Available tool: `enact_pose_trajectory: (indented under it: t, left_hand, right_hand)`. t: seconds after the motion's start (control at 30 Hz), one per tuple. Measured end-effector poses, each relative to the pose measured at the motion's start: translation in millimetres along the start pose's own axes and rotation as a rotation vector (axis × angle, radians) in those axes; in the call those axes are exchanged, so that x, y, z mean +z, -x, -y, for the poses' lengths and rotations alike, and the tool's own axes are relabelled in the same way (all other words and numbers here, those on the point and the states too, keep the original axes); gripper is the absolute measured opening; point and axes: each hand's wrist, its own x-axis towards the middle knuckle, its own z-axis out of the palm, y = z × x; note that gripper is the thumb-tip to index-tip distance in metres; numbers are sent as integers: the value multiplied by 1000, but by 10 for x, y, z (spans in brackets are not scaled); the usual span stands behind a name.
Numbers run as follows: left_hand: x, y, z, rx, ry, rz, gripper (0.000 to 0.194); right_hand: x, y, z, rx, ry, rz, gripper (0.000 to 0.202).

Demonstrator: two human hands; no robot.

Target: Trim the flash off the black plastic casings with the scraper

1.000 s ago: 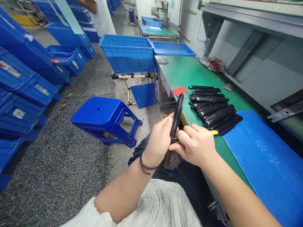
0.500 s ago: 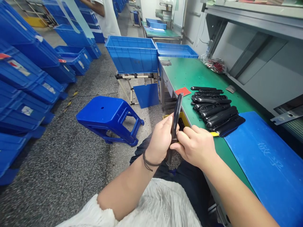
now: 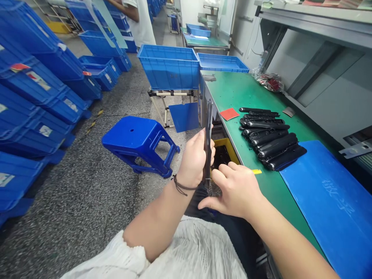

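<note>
My left hand (image 3: 194, 157) is closed around a long, narrow black plastic part (image 3: 208, 130), held upright and nearly edge-on to me. Just right of the part's lower end is my right hand (image 3: 236, 190), its fingers curled and its thumb stretched to the left. A yellow strip (image 3: 257, 171), apparently the end of a slim tool, sticks out behind the right hand; the fingers hide the rest. Several similar black plastic parts (image 3: 273, 135) lie in a row on the green table. Below the hands, a yellow bin (image 3: 231, 149) has dark pieces in it.
The green table (image 3: 229, 87) runs along my right, with a blue mat (image 3: 328, 193) and a red card (image 3: 229, 114) on it. A blue stool (image 3: 133, 133) stands to the left. Blue crates (image 3: 171, 69) stand ahead and are stacked at left. A person (image 3: 142, 23) is beyond them.
The black part has moved left and stands straighter. My right hand has come away from it and moved slightly down, the yellow strip shifting with it. More of the yellow bin shows.
</note>
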Motion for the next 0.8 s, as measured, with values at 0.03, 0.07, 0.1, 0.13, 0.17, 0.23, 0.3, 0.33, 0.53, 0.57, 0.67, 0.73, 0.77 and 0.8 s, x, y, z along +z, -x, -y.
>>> enact_pose_trajectory:
  t: [0.03,0.07,0.1,0.13,0.17,0.23,0.3,0.33,0.53,0.57,0.67,0.73,0.77,0.8]
  left_hand:
    - [-8,-24,-19,1,11,-16,31]
    - [-18,-48,-29,-1,23,-30,31]
    - [-29,-72,-29,-10,40,-43,31]
    - [-38,-96,-22,-25,60,-52,31]
    - [-46,-120,-8,-41,84,-62,31]
    - [-55,-170,28,-79,137,-101,28]
    - [-61,-223,58,-126,184,-158,23]
    - [-67,-251,67,-151,201,-185,21]
    - [-197,-406,47,-188,297,-242,20]
    - [-223,-422,36,-183,316,-239,20]
    - [-252,-438,13,-190,360,-245,21]
    - [-222,-430,23,-193,384,-251,22]
    - [-198,-425,41,-194,396,-242,23]
    - [-170,-422,66,-195,406,-220,24]
  right_hand:
    - [3,-1,17,-4,19,7,57]
    - [5,-2,28,-10,45,7,50]
    - [9,-4,33,-16,74,0,45]
    - [15,-6,34,-26,104,-15,42]
    - [24,-7,31,-40,134,-35,40]
    - [51,-8,17,-67,202,-80,39]
    - [83,-5,-8,-92,259,-130,37]
    - [96,-1,-26,-111,270,-160,38]
    - [93,38,-219,-19,265,-236,30]
    - [79,39,-246,93,296,-146,15]
    - [37,25,-263,410,300,154,54]
    - [25,2,-220,470,104,175,69]
    - [28,-11,-188,446,-56,136,66]
    - [34,-22,-155,402,-228,79,59]
